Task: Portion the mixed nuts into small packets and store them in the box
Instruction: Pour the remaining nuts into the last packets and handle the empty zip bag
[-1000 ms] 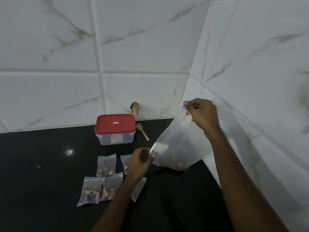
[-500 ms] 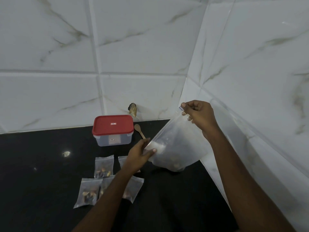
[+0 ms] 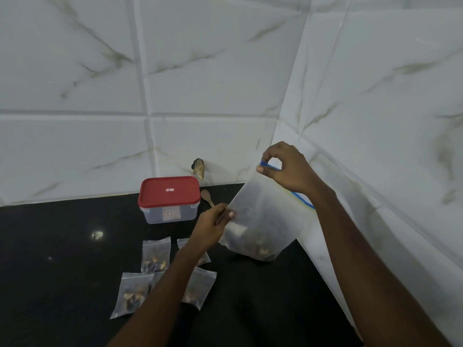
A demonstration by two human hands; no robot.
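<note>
At 3 o'clock of closed red-lidded clear plastic box, large clear blue-zip nut bag: right hand pinches top corner, left hand pinches side edge. Filled small clear packets at 6 o'clock; next likely needs lid off

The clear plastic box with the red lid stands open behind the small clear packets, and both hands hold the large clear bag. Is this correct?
No: the head view shows the red lid closing the clear plastic box. It stands behind the small clear packets, and the left hand and right hand hold the large clear bag.
</note>
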